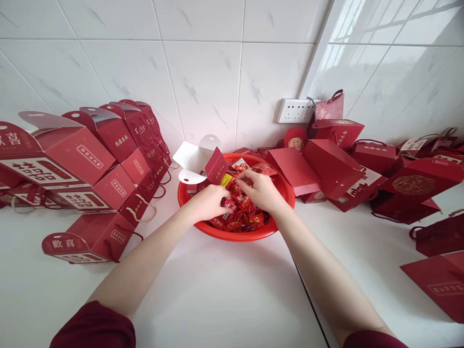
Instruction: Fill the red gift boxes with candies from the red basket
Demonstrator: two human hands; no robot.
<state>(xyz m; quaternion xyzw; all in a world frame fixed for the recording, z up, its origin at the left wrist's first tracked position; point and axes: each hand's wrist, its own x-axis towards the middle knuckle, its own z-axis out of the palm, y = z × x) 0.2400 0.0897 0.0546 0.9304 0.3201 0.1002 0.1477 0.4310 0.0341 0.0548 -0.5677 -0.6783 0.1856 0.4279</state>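
Observation:
A round red plastic basket (237, 235) stands on the white table against the wall, filled with red-wrapped sweets (253, 220). My left hand (209, 203) is over its left part, fingers curled round a wrapped sweet (227, 205). Over the middle, my right hand (259, 189) has its thumb and fingers bent down at the sweets with a gap between them; no item shows in it. An open gift box (197, 158), white inside and red outside, rests in the back left of the basket, just beyond my left hand.
Red gift boxes (97, 154) are stacked at the left, some with rope handles. More red boxes (333, 169) lie loosely at the right, some open. A power strip (295, 111) is fixed to the tiled wall. A dark seam crosses the white table (224, 295).

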